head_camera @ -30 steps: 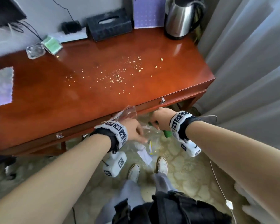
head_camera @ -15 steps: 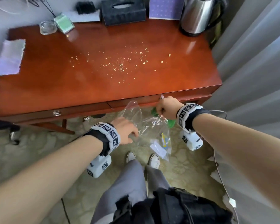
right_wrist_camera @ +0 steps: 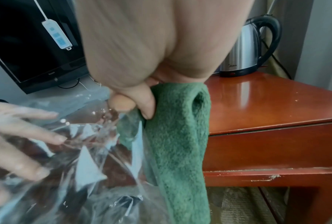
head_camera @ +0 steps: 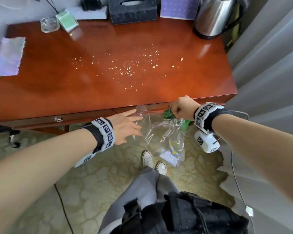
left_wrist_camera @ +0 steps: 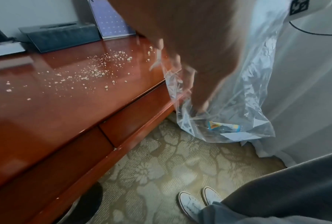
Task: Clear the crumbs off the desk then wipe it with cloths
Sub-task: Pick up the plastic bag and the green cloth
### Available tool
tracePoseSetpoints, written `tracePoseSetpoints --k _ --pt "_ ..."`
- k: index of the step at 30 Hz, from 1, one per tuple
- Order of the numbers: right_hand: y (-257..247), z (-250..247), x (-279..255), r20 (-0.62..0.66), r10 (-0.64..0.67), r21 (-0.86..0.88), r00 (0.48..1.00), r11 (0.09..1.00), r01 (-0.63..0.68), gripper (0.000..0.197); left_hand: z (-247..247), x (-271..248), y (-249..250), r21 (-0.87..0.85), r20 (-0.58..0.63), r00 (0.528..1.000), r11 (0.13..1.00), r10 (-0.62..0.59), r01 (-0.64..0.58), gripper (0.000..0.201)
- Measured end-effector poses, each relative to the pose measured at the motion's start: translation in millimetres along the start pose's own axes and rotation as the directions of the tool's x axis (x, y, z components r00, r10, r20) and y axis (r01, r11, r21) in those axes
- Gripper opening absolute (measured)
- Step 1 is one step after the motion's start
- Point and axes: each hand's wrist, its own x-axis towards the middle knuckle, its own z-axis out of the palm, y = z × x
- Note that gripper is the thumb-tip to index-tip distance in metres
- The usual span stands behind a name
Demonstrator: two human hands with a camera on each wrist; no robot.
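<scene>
The right hand (head_camera: 182, 106) pinched a green cloth (right_wrist_camera: 177, 136) and apparently the plastic bag (head_camera: 161, 134); the left hand (head_camera: 123, 127) reached in, fingers spread wide.

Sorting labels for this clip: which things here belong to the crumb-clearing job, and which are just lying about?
Job:
pale crumbs
glossy red-brown wooden desk
green terry cloth
clear plastic bag
pale lilac cloth

Lying about:
steel electric kettle
black tissue box
glass ashtray

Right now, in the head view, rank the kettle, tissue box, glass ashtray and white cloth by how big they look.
1. Kettle, though its top is cut off by the frame edge.
2. Tissue box, close to the kettle; unsure.
3. White cloth, nearer the camera, so unsure.
4. Glass ashtray, clearly smallest.
</scene>
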Motion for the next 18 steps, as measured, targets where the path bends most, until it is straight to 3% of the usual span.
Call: tracePoseSetpoints --k 2,4,8,10,18 --pt "1 -3 3 -0.023 0.046 0.018 0.999 0.999 -0.045 0.028 0 7 4 0.017 -0.082 0.996 0.999 0.033 -0.032 0.044" --pt "0 -7 3 -0.069 0.08 0.019 0.994 0.997 -0.079 0.035 -7 11 11 -0.067 -0.056 0.998 0.997 0.018 -0.022 0.04" --pt "-4 -17 0 -0.035 0.161 -0.061 0.986 0.985 -0.162 0.078 -20 19 17 -0.117 0.015 0.999 0.992 0.052 -0.05 0.04" --pt "1 -20 1 -0.035 0.178 -0.082 0.983 0.98 -0.18 0.085 -23 25 13 -0.078 0.015 0.998 0.995 0.068 -0.067 0.039" --pt "30 -36 16 -0.082 0.439 -0.108 0.895 0.888 -0.446 0.073 -30 53 -1 -0.113 0.03 0.995 0.989 0.097 -0.093 0.043"
